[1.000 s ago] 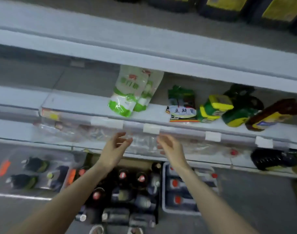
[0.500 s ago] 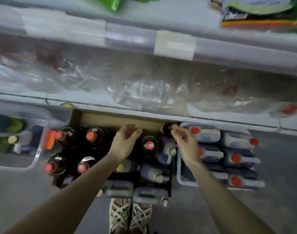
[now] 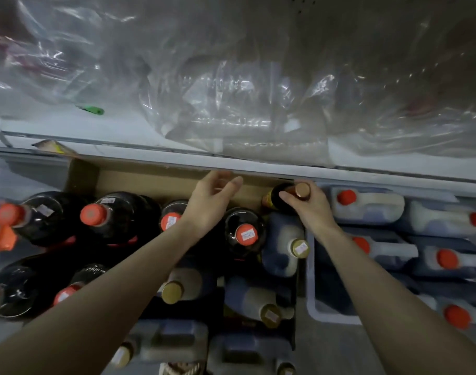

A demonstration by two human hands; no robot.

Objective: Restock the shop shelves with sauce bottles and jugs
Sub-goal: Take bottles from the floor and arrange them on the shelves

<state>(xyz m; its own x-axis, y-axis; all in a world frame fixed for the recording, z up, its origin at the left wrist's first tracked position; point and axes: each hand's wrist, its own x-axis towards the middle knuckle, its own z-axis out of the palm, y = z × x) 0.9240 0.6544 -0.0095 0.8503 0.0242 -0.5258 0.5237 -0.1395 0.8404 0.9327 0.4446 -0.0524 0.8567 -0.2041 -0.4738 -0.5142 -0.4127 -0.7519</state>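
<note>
Under the shelf (image 3: 117, 138) lip: right hand (image 3: 312, 211) gripping gold-capped bottle (image 3: 302, 190)

Crumpled clear plastic (image 3: 231, 90) is lying on the pale shelf; below it a cardboard box (image 3: 150, 182) of dark bottles (image 3: 123, 212) is sitting beside a grey crate (image 3: 311, 293) of red-capped jugs (image 3: 372, 205). The gold-capped bottle is standing in the box's far right corner, with the right hand curling thumb and fingers round its neck. The left hand (image 3: 209, 204) is hovering near the box's back wall, fingers loosely spread, holding nothing.

Tight reach under the shelf (image 3: 150, 136)
Its lip overhangs my fingers (image 3: 235, 182); packed bottles (image 3: 231, 226) leave room only along the cardboard wall (image 3: 150, 182).
</note>
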